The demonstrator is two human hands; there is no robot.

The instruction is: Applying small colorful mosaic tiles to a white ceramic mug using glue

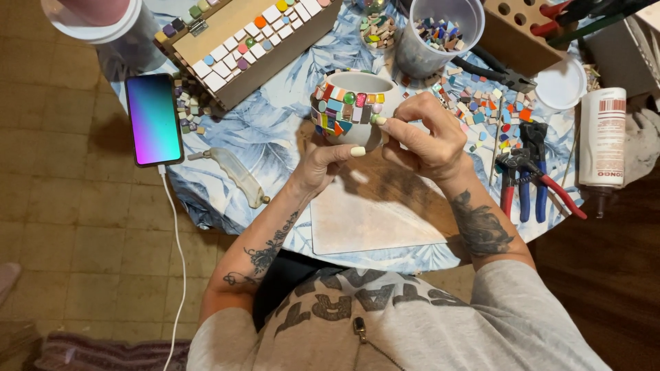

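Note:
A round white bowl (361,86) with coloured mosaic tiles stuck around its side is held over the table. My left hand (328,159) cups it from below, thumb on its lower front. My right hand (427,136) sits at the bowl's right side, its fingertips pinched against the tiled band by a small pale tile (379,119). Under both hands lies a brown wooden board (385,182) with a pale sheet (371,220) on its near part.
Loose mosaic tiles (481,103) lie right of the bowl, beside blue and red pliers (529,175). A clear tub of tiles (434,31), a tiled wooden box (237,45), a lit phone (152,118) on a cable, a glue tube (601,137) and a white lid (560,86) surround them.

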